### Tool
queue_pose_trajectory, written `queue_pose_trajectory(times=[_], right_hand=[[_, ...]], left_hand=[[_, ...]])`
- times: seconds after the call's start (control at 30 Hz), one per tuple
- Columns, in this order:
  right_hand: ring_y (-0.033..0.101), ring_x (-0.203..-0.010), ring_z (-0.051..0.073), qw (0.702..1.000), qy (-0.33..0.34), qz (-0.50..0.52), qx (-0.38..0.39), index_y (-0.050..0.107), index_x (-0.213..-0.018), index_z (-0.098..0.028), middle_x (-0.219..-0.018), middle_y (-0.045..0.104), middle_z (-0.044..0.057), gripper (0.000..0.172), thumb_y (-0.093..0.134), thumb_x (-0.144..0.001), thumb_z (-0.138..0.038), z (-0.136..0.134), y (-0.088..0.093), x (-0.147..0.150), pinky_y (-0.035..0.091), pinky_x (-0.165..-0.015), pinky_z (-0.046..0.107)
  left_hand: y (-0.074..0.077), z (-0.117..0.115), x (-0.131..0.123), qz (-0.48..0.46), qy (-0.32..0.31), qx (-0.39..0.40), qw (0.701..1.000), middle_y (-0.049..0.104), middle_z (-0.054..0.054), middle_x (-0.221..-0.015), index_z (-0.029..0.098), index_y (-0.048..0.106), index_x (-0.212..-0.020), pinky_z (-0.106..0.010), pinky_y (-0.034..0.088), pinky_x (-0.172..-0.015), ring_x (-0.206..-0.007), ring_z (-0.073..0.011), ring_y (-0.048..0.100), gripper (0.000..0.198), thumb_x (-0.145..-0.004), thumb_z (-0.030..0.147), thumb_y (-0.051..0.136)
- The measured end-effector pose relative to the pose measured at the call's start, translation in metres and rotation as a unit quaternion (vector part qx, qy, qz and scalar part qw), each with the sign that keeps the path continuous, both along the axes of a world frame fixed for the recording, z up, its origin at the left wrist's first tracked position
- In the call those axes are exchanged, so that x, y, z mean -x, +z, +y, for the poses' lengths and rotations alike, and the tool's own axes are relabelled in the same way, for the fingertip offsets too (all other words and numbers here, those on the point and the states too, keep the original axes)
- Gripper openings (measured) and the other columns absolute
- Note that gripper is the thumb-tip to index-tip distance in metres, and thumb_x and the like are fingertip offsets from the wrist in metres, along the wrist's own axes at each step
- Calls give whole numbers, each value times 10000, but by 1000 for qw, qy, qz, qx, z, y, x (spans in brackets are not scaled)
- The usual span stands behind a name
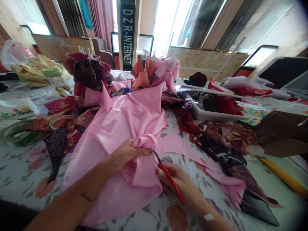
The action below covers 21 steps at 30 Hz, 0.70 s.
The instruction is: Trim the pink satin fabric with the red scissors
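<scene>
A large piece of shiny pink fabric [108, 128] lies rumpled over the table in front of me. My left hand [132, 150] is closed on a gathered fold of it, thumb on top. Red-handled scissors [169, 178] are in my right hand [176, 179], just to the right, fingers wrapped about the handles. Their dark blades point up and left and meet the fabric beside my left thumb; how far they are parted is hard to see. A separate-looking pink strip [187, 150] runs off to the right under the scissors' side.
Small dressed stands with orange cloth [143, 75] and dark cloth [88, 73] rise at the back. Rolls of tape [21, 136] and patterned scraps [62, 106] lie left. Dark scraps [223, 154], a white tray [214, 115] and a brown box [281, 133] sit right.
</scene>
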State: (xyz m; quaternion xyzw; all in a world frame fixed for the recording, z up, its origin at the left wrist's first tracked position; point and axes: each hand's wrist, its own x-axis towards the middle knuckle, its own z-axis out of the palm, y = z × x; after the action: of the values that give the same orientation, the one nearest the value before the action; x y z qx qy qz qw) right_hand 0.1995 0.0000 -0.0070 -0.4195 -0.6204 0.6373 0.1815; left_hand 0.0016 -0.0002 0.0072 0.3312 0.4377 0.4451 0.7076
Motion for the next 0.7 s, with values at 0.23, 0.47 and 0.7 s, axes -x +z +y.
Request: queue_pose_trajectory(times=[0.23, 0.47, 0.7], right_hand=[[265, -410, 59, 1000, -7, 3, -19, 410, -590, -190, -469, 331, -72, 482, 591, -785, -593, 0, -1, 2, 164, -390, 222], [232, -416, 58, 1000, -5, -8, -16, 388, -578, -194, -473, 307, -73, 502, 580, -779, -612, 0, 0, 2, 137, -393, 226], [233, -428, 61, 1000, -10, -13, -19, 391, -585, -195, -490, 303, -70, 497, 585, -774, -613, 0, 0, 3, 140, -398, 226]], left_hand=[[-2, 1, 1, -4, -2, -2, 1000, 681, -35, -700, 113, 700, -766, -245, 481, -631, -619, -133, 623, 234, -599, 227, 817], [-1, 1, 0, -15, -1, 0, 1000, 687, -38, -705, 110, 702, -759, -262, 490, -650, -636, -151, 632, 241, -573, 201, 825], [-2, 1, 0, -23, 2, 5, 1000, 688, -34, -707, 114, 706, -751, -272, 497, -658, -635, -151, 637, 218, -576, 182, 817]])
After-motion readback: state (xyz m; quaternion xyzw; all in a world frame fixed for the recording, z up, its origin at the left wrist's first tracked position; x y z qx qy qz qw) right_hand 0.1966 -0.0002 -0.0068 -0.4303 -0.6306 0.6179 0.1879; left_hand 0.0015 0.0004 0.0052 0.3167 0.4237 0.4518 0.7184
